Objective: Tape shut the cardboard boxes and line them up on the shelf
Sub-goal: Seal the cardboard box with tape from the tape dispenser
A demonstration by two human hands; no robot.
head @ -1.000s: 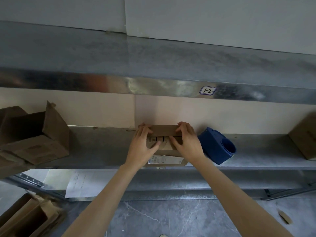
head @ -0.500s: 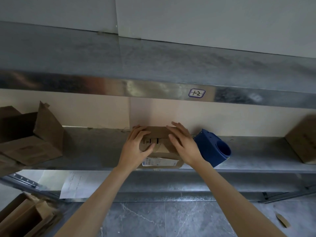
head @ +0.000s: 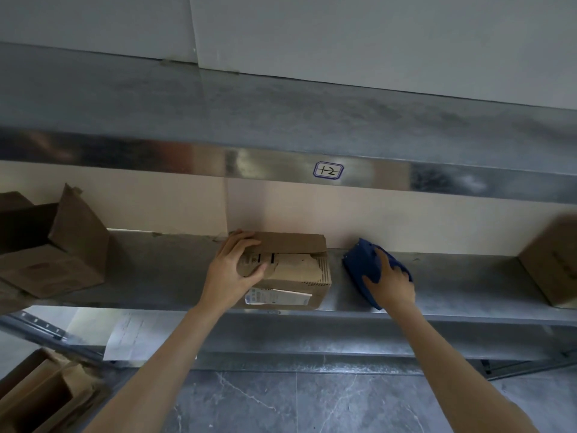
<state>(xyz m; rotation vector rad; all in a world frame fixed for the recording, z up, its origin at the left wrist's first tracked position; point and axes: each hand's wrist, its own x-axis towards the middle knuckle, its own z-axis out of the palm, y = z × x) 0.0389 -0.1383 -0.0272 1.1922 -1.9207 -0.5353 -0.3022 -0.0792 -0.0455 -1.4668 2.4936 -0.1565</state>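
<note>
**Inspector:** Status?

**Assessor:** The cardboard box (head: 299,270) sits on the shelf (head: 156,270), flaps untaped. The left hand (head: 232,271) clamps its left end. The right hand (head: 392,284) grips the blue tape dispenser (head: 359,264) beside it.

**Inspector:** Recommendation?

**Assessor:** Press the flaps flush, then tape along the seam.

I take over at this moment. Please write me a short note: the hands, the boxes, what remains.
Left hand grips the small cardboard box at its top left corner, on the shelf. Right hand grips the blue tape dispenser beside it. Done: flaps folded down. To do: tape it (no tape visible), close the open box far left, line up with the far-right box.
</note>
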